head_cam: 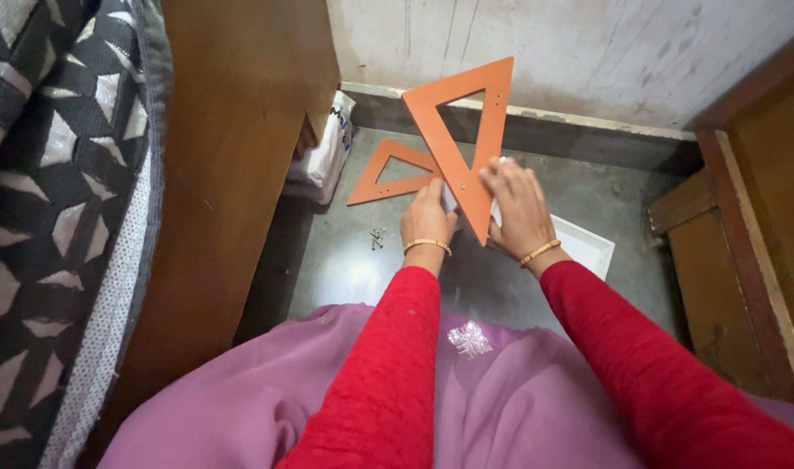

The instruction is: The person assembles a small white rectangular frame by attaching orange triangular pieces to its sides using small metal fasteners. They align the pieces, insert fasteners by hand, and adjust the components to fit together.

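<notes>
Over the grey floor [362, 260], both hands grip 1 upright orange triangle [475, 139]: left hand [428, 215], right hand [520, 208]; second triangle [388, 178] lies flat; next needs steady hold.

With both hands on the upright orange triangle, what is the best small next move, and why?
Probably keep the left hand steady and rub the white cloth under the right hand further along the orange triangle frame. Both hands grip only its lower corner, and the upper part stands free.
</notes>
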